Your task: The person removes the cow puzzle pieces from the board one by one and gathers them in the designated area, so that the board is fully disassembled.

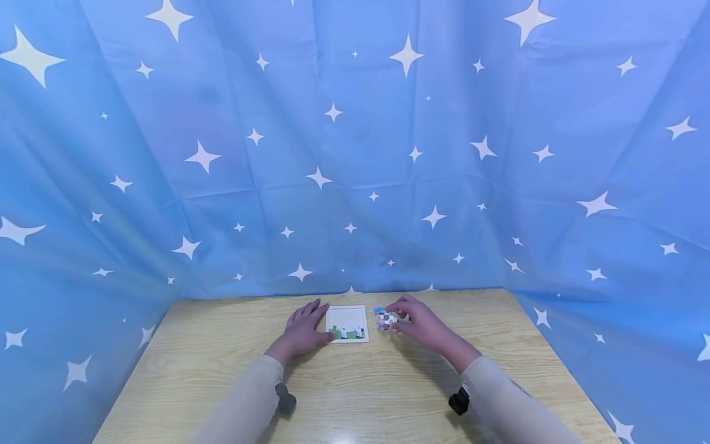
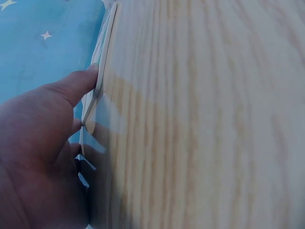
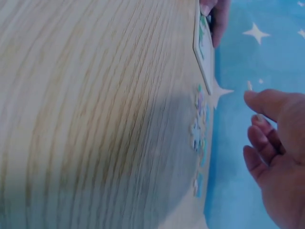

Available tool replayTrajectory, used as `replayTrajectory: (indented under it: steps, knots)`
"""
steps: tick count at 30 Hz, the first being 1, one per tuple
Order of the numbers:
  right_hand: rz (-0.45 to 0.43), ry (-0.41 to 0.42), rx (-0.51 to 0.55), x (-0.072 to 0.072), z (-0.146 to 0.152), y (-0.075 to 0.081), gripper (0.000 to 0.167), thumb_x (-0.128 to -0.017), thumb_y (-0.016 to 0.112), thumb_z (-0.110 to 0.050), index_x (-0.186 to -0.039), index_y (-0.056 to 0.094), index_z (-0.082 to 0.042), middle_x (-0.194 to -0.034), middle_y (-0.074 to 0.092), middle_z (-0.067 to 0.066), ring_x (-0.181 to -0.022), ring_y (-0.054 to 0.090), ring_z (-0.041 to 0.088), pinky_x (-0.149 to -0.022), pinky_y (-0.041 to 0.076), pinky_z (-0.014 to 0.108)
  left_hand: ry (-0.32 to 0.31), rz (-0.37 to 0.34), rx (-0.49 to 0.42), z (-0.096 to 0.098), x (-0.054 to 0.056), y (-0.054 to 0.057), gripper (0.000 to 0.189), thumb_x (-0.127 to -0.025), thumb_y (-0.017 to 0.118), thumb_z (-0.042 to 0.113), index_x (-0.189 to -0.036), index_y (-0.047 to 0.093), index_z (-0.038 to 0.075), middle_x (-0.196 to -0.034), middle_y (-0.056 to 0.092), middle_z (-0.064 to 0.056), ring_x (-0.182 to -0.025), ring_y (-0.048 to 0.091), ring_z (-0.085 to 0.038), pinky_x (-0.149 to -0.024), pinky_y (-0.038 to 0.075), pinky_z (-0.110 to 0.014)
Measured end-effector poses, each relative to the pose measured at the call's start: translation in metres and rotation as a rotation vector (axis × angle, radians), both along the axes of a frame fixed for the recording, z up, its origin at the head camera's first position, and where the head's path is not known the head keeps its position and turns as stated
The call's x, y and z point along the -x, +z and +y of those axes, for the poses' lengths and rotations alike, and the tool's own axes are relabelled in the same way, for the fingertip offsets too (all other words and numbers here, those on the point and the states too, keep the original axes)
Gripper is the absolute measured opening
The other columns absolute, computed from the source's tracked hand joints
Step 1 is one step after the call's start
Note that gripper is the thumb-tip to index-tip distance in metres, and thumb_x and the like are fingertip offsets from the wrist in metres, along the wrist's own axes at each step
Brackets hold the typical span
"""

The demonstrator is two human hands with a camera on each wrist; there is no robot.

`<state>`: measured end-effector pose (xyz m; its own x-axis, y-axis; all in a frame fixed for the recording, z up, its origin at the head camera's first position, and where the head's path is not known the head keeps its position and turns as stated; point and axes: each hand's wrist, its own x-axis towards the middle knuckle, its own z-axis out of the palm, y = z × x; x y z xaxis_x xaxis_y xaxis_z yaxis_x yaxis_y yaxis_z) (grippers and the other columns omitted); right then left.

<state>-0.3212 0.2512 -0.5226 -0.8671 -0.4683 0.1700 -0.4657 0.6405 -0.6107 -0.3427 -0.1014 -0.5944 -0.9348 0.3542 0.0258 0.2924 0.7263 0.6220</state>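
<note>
My left hand (image 1: 304,332) holds the left side of a small pale puzzle tray (image 1: 348,316), thumb at its near left corner and fingertips by the far left one. Along the tray's near side lies a strip of green and white picture; the part behind it is plain. In the left wrist view the thumb (image 2: 78,86) rests against the tray's edge. To the right of the tray lie loose jigsaw pieces (image 1: 379,318), blue, purple and white. My right hand (image 1: 420,322) hovers over them, thumb and fingers apart. The right wrist view shows nothing between those fingers.
The light wooden table (image 1: 222,364) ends at a blue curtain (image 1: 355,246) with white stars, which hangs behind and along both sides. A black wrist device (image 1: 285,399) sits under the left sleeve, and another black device (image 1: 459,401) under the right.
</note>
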Motion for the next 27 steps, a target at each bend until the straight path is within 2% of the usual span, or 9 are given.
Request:
replayTrajectory:
  steps: [4,8,11,15,17,22,24,27]
  knots:
    - [0.002,-0.016,0.006,-0.002,0.006,0.0,0.04,-0.1,0.081,-0.005,-0.139,0.073,-0.002,-0.12,0.067,0.005,-0.105,0.064,0.022,-0.088,0.06,0.037,0.0,0.0,-0.01,0.0,-0.002,0.003,0.09,-0.098,0.078,0.052,-0.171,0.043,0.013,-0.181,0.026,-0.018,-0.165,0.019,-0.05,-0.132,0.01,-0.07]
    - [-0.014,-0.037,0.021,-0.003,0.012,-0.001,0.04,-0.1,0.081,-0.008,-0.139,0.073,-0.003,-0.118,0.066,0.003,-0.103,0.062,0.019,-0.086,0.058,0.034,0.009,-0.003,-0.019,-0.001,0.0,-0.001,0.089,-0.097,0.08,0.051,-0.171,0.044,0.016,-0.181,0.027,-0.015,-0.166,0.019,-0.049,-0.133,0.01,-0.068]
    - [-0.024,-0.051,0.036,-0.004,0.017,-0.003,0.039,-0.101,0.08,-0.009,-0.139,0.073,-0.002,-0.118,0.066,0.003,-0.103,0.062,0.02,-0.085,0.057,0.033,0.001,0.014,-0.028,-0.002,0.001,-0.004,0.09,-0.097,0.079,0.055,-0.17,0.045,0.015,-0.18,0.029,-0.017,-0.164,0.021,-0.051,-0.131,0.012,-0.071]
    - [-0.029,-0.072,0.042,-0.008,0.025,-0.006,0.038,-0.101,0.08,-0.009,-0.138,0.074,-0.001,-0.118,0.067,0.005,-0.103,0.062,0.021,-0.083,0.057,0.031,-0.019,0.024,-0.024,-0.001,-0.001,0.0,0.091,-0.098,0.077,0.057,-0.17,0.045,0.011,-0.179,0.029,-0.022,-0.162,0.022,-0.055,-0.129,0.014,-0.075]
    - [-0.031,-0.078,0.044,-0.01,0.028,-0.007,0.037,-0.101,0.079,-0.007,-0.138,0.074,-0.001,-0.118,0.067,0.005,-0.102,0.062,0.021,-0.083,0.057,0.031,-0.018,0.003,-0.012,-0.001,-0.002,0.002,0.091,-0.098,0.077,0.057,-0.171,0.043,0.013,-0.181,0.027,-0.019,-0.164,0.02,-0.051,-0.131,0.012,-0.072]
    - [-0.034,-0.09,0.045,-0.011,0.035,-0.009,0.037,-0.101,0.078,-0.003,-0.138,0.073,0.0,-0.119,0.067,0.005,-0.102,0.063,0.021,-0.083,0.058,0.031,-0.005,-0.004,-0.003,-0.002,0.003,-0.007,0.09,-0.097,0.078,0.055,-0.172,0.043,0.018,-0.182,0.026,-0.013,-0.167,0.019,-0.045,-0.133,0.01,-0.068]
    - [-0.038,-0.093,0.048,-0.011,0.038,-0.01,0.038,-0.101,0.078,-0.002,-0.139,0.073,0.001,-0.12,0.067,0.005,-0.102,0.063,0.02,-0.083,0.058,0.031,-0.005,0.001,-0.007,-0.002,0.004,-0.009,0.09,-0.097,0.079,0.054,-0.172,0.044,0.018,-0.182,0.026,-0.013,-0.167,0.019,-0.046,-0.132,0.011,-0.069]
    - [-0.047,-0.106,0.051,-0.011,0.041,-0.011,0.038,-0.101,0.078,-0.001,-0.139,0.072,0.001,-0.121,0.068,0.006,-0.103,0.064,0.022,-0.084,0.059,0.031,-0.008,-0.006,-0.003,-0.002,0.002,-0.005,0.091,-0.097,0.078,0.056,-0.172,0.043,0.018,-0.182,0.026,-0.014,-0.166,0.018,-0.047,-0.132,0.01,-0.069]
